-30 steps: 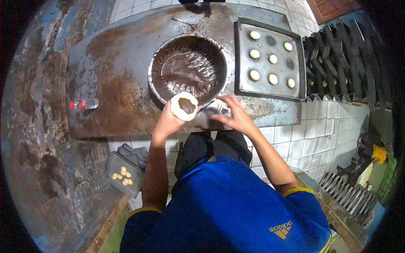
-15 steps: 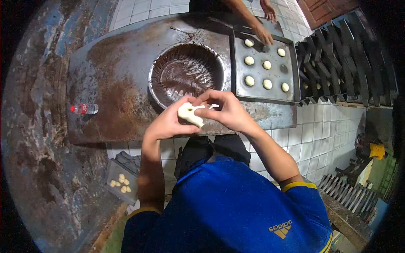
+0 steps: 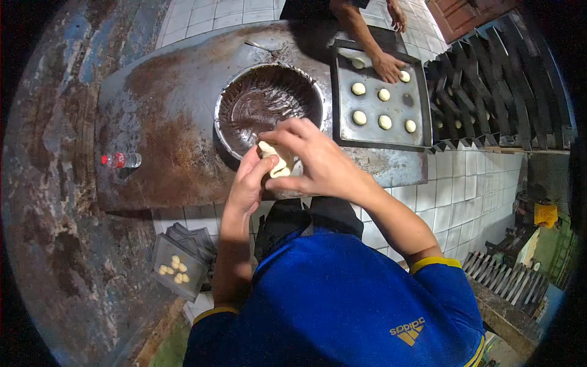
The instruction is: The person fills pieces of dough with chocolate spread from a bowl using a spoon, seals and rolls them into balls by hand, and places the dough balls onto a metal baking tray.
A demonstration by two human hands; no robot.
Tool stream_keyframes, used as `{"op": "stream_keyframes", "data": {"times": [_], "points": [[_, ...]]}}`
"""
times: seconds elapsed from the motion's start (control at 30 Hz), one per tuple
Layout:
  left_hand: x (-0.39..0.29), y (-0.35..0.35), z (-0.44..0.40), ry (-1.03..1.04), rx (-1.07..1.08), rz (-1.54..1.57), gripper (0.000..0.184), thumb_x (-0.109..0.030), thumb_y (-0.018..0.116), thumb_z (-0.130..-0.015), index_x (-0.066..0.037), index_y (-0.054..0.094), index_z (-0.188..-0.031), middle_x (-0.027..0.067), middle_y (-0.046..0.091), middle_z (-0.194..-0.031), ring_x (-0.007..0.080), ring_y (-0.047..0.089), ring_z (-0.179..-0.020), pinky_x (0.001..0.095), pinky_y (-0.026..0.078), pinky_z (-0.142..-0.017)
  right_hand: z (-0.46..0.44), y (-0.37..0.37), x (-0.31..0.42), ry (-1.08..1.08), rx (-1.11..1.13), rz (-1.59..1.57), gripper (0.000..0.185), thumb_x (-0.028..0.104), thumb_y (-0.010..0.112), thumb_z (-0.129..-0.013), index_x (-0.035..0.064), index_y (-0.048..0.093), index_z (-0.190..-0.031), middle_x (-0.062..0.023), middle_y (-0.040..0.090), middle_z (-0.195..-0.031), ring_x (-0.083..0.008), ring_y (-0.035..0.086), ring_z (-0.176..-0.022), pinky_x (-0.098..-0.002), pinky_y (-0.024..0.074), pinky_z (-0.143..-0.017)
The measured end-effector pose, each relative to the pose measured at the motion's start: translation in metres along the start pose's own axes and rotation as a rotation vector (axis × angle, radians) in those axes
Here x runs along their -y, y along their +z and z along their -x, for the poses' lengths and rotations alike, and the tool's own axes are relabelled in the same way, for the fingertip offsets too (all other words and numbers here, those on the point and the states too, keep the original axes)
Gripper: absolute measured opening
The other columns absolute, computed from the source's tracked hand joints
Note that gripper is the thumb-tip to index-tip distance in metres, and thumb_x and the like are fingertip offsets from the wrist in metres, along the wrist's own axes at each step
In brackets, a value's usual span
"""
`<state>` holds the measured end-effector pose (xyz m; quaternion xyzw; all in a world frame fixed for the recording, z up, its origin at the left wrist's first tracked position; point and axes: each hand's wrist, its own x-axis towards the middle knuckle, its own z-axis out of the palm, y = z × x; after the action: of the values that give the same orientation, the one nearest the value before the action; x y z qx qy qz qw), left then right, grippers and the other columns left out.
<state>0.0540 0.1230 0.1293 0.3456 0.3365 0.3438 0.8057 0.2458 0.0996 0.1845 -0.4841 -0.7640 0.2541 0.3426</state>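
A soft piece of pale dough [image 3: 282, 164] is folded between both of my hands, just over the near rim of a large metal bowl. My left hand [image 3: 249, 181] grips it from the left, with the thumb pressed on its face. From the right, my right hand [image 3: 315, 160] closes on its edge between thumb and fingers. Dark brown chocolate-like paste [image 3: 260, 110] coats the inside of the bowl [image 3: 321, 98]. Whether the dough holds any filling is hidden by my fingers.
On the right of the worktable [image 3: 165, 134] lies a baking tray [image 3: 379, 139] with several dough balls; a co-worker's hand [image 3: 387, 66] reaches into it. A red-capped bottle [image 3: 122, 160] lies at left. A lower tray [image 3: 160, 257] holds dough pieces. Stacked dark trays [image 3: 495, 92] stand at right.
My hands have folded the dough closer together, and my right hand has come over it. The co-worker's hand has moved slightly down and right over the tray.
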Motion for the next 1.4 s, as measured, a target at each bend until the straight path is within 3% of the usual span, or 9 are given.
{"op": "stream_keyframes", "data": {"times": [0.17, 0.27, 0.43, 0.63, 0.73, 0.83, 1.0, 1.17, 1.4], "points": [[-0.005, -0.025, 0.004, -0.012, 0.291, 0.268, 0.045, -0.022, 0.056, -0.102, -0.006, 0.049, -0.143, 0.0056, 0.063, -0.118, 0.0106, 0.063, -0.091, 0.0253, 0.052, -0.070, -0.005, -0.011, 0.000, 0.103, -0.058, -0.256, 0.037, 0.020, 0.086, -0.085, 0.0027, 0.074, -0.115, -0.0137, 0.068, -0.099, -0.0290, 0.073, -0.087, -0.0376, 0.0591, -0.080], [-0.015, 0.005, 0.006, 0.050, 0.085, -0.120, 0.040, -0.022, 0.062, -0.102, -0.007, 0.052, -0.138, 0.0011, 0.063, -0.106, 0.0049, 0.057, -0.081, 0.0206, 0.044, -0.060, 0.000, -0.013, -0.006, 0.125, -0.088, -0.286, 0.024, 0.009, 0.079, -0.091, 0.0037, 0.076, -0.115, -0.0128, 0.072, -0.103, -0.0234, 0.074, -0.088, -0.0341, 0.0599, -0.076], [-0.015, 0.017, -0.002, 0.131, 0.007, -0.162, 0.029, -0.020, 0.069, -0.101, -0.007, 0.060, -0.125, -0.0034, 0.063, -0.096, 0.0010, 0.053, -0.075, 0.0183, 0.037, -0.058, 0.004, -0.027, 0.006, 0.215, -0.205, -0.376, 0.044, 0.018, 0.080, -0.092, 0.0035, 0.069, -0.132, -0.0150, 0.069, -0.120, -0.0299, 0.072, -0.107, -0.0388, 0.0605, -0.088], [-0.011, 0.051, -0.015, 0.083, -0.038, -0.104, 0.031, -0.018, 0.066, -0.099, -0.007, 0.058, -0.128, -0.0020, 0.064, -0.097, 0.0000, 0.053, -0.073, 0.0172, 0.037, -0.055, 0.013, -0.043, -0.016, -0.150, -0.088, -0.015, 0.068, 0.039, 0.088, -0.082, 0.0045, 0.066, -0.136, -0.0137, 0.063, -0.122, -0.0339, 0.066, -0.109, -0.0423, 0.0565, -0.091], [-0.026, 0.062, -0.020, -0.117, 0.013, 0.056, 0.040, -0.017, 0.065, -0.101, -0.011, 0.050, -0.138, -0.0013, 0.061, -0.088, -0.0004, 0.046, -0.060, 0.0163, 0.030, -0.046, 0.024, -0.041, -0.032, 0.010, -0.200, -0.226, 0.042, 0.028, 0.085, -0.088, 0.0040, 0.076, -0.121, -0.0117, 0.066, -0.103, -0.0262, 0.068, -0.095, -0.0377, 0.0553, -0.085], [-0.030, 0.088, -0.029, 0.024, -0.065, 0.001, 0.043, -0.016, 0.067, -0.102, -0.009, 0.048, -0.139, 0.0003, 0.062, -0.087, -0.0004, 0.045, -0.058, 0.0162, 0.029, -0.045, 0.031, -0.047, -0.047, 0.276, -0.339, -0.532, 0.023, 0.018, 0.078, -0.097, 0.0004, 0.080, -0.111, -0.0104, 0.073, -0.099, -0.0179, 0.070, -0.088, -0.0309, 0.0575, -0.073], [-0.025, 0.140, -0.066, 0.420, -0.171, -0.405, 0.026, -0.008, 0.075, -0.095, -0.003, 0.063, -0.117, 0.0013, 0.066, -0.095, 0.0035, 0.058, -0.080, 0.0195, 0.047, -0.071, 0.053, -0.074, -0.059, 0.633, -0.254, -1.506, 0.036, 0.020, 0.072, -0.102, 0.0034, 0.062, -0.133, -0.0108, 0.073, -0.114, -0.0197, 0.076, -0.099, -0.0262, 0.0646, -0.070], [-0.020, 0.221, -0.111, 0.479, 0.113, -0.222, 0.032, 0.001, 0.070, -0.088, -0.001, 0.055, -0.116, 0.0092, 0.066, -0.104, 0.0119, 0.063, -0.097, 0.0284, 0.053, -0.089, 0.070, -0.100, -0.074, 0.350, -0.438, -1.494, 0.056, 0.005, 0.076, -0.096, 0.0040, 0.047, -0.144, -0.0142, 0.068, -0.126, -0.0185, 0.075, -0.092, -0.0254, 0.0649, -0.050], [0.019, 0.331, -0.160, 0.465, 0.224, -0.155, 0.048, -0.005, 0.073, -0.081, -0.005, 0.046, -0.121, 0.0057, 0.065, -0.085, 0.0178, 0.066, -0.094, 0.0404, 0.050, -0.103, 0.088, -0.168, -0.129, 0.044, -0.926, -1.036, 0.050, 0.007, 0.080, -0.089, -0.0080, 0.063, -0.133, -0.0118, 0.071, -0.126, -0.0201, 0.067, -0.116, -0.0355, 0.0533, -0.102]]}}
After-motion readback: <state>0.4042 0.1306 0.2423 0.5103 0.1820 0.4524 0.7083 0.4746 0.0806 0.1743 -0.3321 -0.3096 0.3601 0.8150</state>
